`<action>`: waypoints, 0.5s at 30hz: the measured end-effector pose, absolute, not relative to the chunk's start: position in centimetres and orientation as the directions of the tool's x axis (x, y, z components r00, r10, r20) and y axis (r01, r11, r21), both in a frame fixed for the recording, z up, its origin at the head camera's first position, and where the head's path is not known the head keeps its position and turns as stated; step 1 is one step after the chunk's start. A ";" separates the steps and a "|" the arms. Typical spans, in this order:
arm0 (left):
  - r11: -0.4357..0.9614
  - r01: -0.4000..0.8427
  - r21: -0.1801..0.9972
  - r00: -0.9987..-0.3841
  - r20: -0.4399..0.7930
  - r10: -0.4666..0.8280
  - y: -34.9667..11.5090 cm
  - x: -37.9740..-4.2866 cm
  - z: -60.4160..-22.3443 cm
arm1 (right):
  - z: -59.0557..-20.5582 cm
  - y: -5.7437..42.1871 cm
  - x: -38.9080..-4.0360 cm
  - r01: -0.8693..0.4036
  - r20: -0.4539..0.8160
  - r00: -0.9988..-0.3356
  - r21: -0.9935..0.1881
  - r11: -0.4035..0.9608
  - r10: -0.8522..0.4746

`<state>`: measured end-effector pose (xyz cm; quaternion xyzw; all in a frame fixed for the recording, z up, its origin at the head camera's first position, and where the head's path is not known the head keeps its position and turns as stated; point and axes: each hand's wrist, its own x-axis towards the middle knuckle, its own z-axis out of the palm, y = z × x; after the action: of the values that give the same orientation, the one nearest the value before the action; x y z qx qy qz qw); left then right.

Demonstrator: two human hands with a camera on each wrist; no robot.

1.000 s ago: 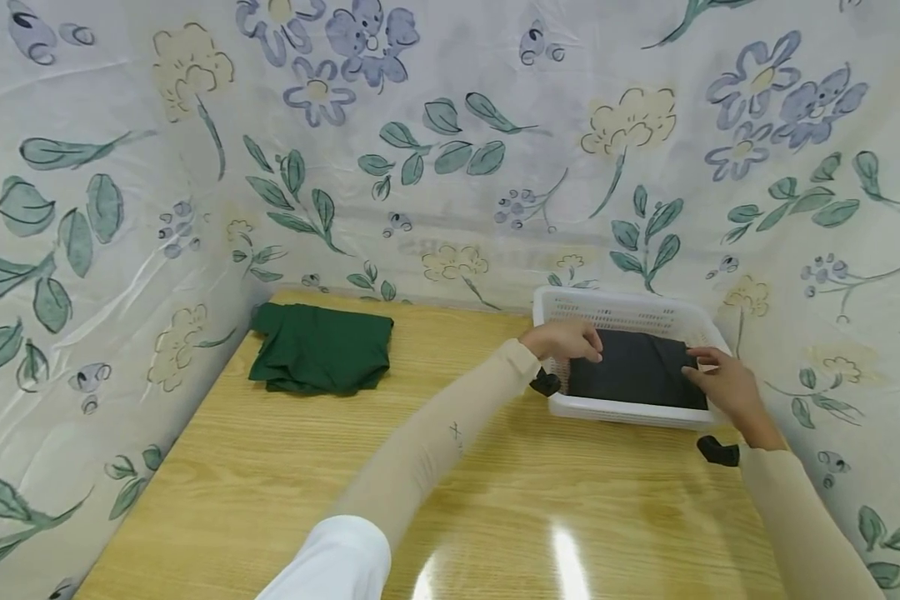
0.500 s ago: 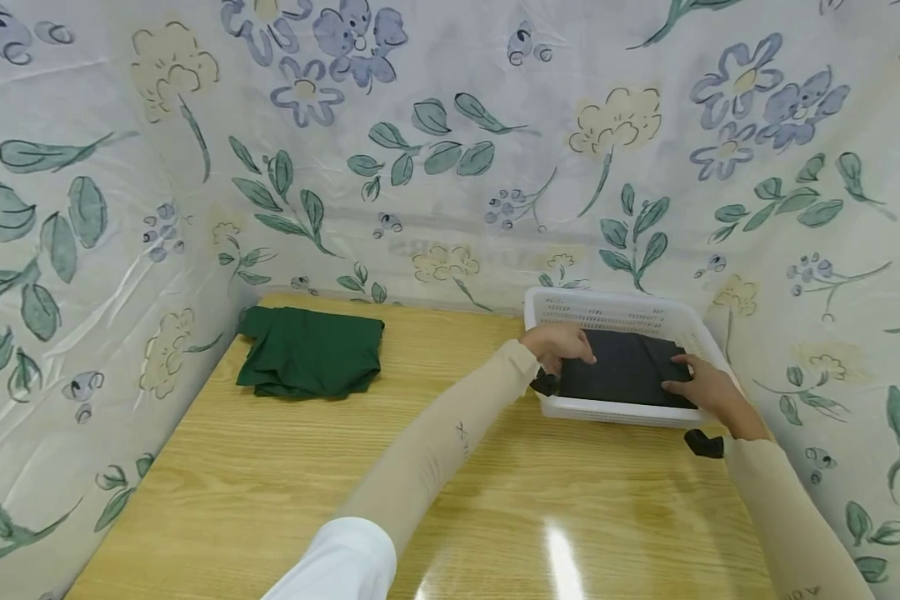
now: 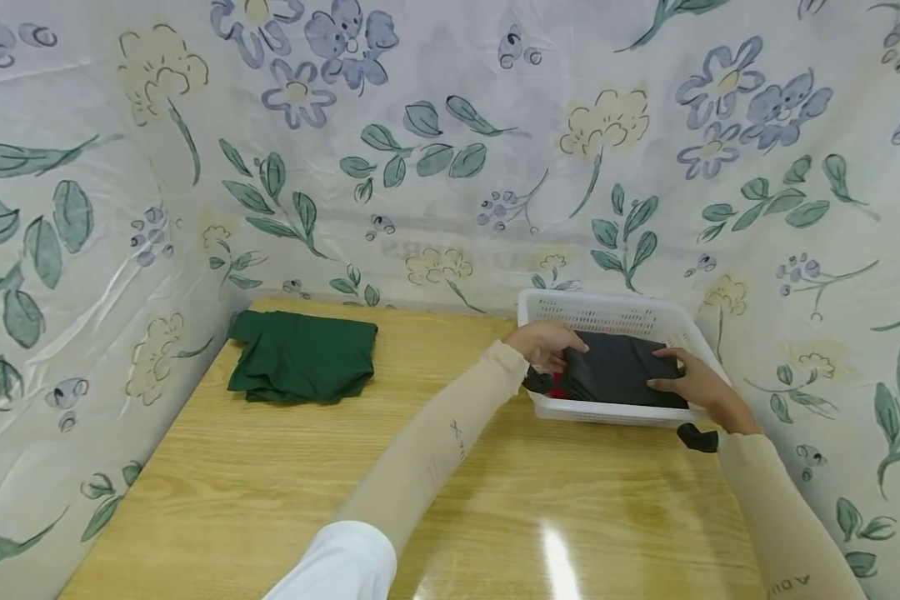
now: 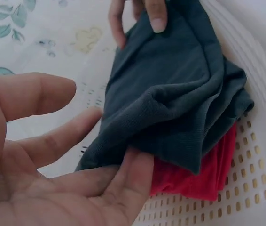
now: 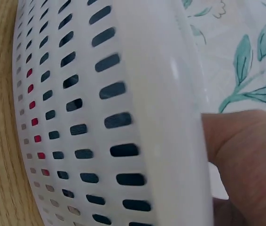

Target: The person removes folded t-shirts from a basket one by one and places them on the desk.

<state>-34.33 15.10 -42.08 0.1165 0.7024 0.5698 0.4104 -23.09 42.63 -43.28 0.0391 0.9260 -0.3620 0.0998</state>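
The dark grey folded rectangular cloth (image 3: 621,371) lies inside the white perforated plastic basket (image 3: 622,412), which stands at the tabletop's (image 3: 435,433) back right corner. Its long axis runs roughly left to right, near parallel with the tabletop's back edge, with a hand at each of its 2 ends. From the left hand's (image 3: 546,343) fingers it lies to the right, and from the right hand's (image 3: 693,385) fingers to the left; neither hand is clearly nearer, as both touch it.

The left hand's fingers are loosely spread, with the thumb well apart from the cloth and at least 1 fingertip tucked beneath its ribbed edge. The right hand's thumb and fingers lie on the right end; whether they pinch the fabric or only rest on it, I cannot tell.

A bright red folded cloth (image 3: 559,387) sits beneath the grey cloth, mostly hidden; strips of red show through the basket's lower slots in the right wrist view. There, the basket's rim covers most of the right hand. A black wrist-worn device (image 3: 537,381) hides part of the basket's left wall in the head view. The tabletop's front edge is cut off. A dark green folded fabric bundle (image 3: 303,357) lies at the tabletop's back left corner, well apart from both hands.
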 end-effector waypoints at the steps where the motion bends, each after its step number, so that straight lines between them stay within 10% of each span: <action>1: 0.332 -0.298 0.895 -0.639 -0.445 0.627 15.2 -34.3 -42.2 | -43.3 42.7 -23.1 0.151 -0.225 -0.974 -0.675 0.722 -0.007; 15: 0.376 -0.180 0.909 -0.603 -0.404 0.688 15.6 -34.4 -42.8 | -43.6 43.2 -23.4 0.197 -0.278 -0.960 -0.757 0.623 -0.035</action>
<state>-34.44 15.59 -42.84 0.1759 0.7216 0.5300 0.4092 -23.40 43.18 -43.61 0.0454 0.8909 -0.4316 0.1340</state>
